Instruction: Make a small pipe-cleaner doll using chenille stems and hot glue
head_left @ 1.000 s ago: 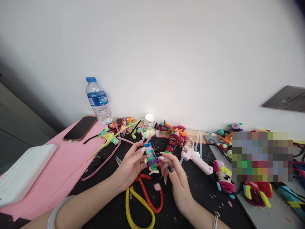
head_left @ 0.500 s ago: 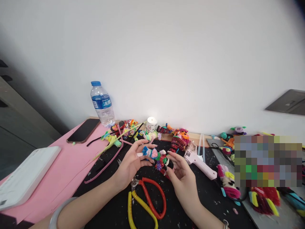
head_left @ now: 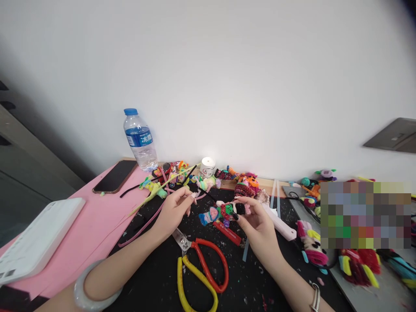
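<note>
My right hand (head_left: 256,225) pinches one end of a small multicoloured pipe-cleaner figure (head_left: 219,213), which lies sideways above the black mat (head_left: 260,273). My left hand (head_left: 175,208) is off the figure, to its left, with fingertips pinched on a thin black pipe cleaner (head_left: 208,195) that runs toward the figure. Red-and-yellow scissors (head_left: 201,268) lie just below both hands. A red utility knife (head_left: 229,232) lies under the figure.
A pink glue gun (head_left: 279,223) lies right of my right hand. A water bottle (head_left: 139,141), a phone (head_left: 114,177), a white candle jar (head_left: 208,166) and several pipe-cleaner figures (head_left: 242,182) line the back. Pink paper (head_left: 91,221) and a white device (head_left: 35,240) lie left.
The figure turned from upright to sideways. My left hand let go of it and moved left to the black strand. My right hand keeps the figure.
</note>
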`<action>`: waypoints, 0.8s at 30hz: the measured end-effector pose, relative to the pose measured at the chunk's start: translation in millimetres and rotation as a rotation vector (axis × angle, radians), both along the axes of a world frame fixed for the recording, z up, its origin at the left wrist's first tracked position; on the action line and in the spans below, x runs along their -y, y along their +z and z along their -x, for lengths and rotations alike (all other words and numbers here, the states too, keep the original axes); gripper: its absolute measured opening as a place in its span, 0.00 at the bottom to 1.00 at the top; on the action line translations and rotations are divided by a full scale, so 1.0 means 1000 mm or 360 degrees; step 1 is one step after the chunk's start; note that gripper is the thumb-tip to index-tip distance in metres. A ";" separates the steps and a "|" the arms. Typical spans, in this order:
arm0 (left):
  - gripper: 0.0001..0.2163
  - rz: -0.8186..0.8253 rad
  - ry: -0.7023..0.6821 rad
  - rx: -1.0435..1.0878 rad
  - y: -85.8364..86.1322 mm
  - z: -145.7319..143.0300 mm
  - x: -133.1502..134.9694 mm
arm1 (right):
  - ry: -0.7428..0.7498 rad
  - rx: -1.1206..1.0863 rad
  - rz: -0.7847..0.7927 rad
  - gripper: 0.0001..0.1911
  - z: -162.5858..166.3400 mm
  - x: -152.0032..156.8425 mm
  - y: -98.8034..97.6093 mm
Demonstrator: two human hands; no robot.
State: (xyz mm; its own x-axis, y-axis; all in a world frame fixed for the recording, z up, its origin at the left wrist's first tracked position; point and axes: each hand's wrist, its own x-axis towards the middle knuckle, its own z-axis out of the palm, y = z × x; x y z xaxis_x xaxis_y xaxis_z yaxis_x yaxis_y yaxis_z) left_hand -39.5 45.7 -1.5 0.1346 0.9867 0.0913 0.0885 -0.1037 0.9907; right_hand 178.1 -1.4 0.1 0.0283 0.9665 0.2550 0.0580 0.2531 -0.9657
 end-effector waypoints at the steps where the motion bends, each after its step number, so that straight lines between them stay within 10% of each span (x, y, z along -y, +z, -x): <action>1: 0.11 0.0039 0.0006 0.0121 -0.001 0.000 0.000 | 0.0040 -0.0098 0.0033 0.15 0.000 0.000 -0.001; 11: 0.11 0.0347 -0.0034 0.0818 -0.002 0.001 -0.005 | 0.0271 -0.0757 0.0383 0.18 0.006 0.001 0.001; 24: 0.17 0.0220 -0.0427 0.0206 -0.004 -0.006 0.009 | 0.0307 -0.0696 0.0406 0.20 0.005 0.000 -0.008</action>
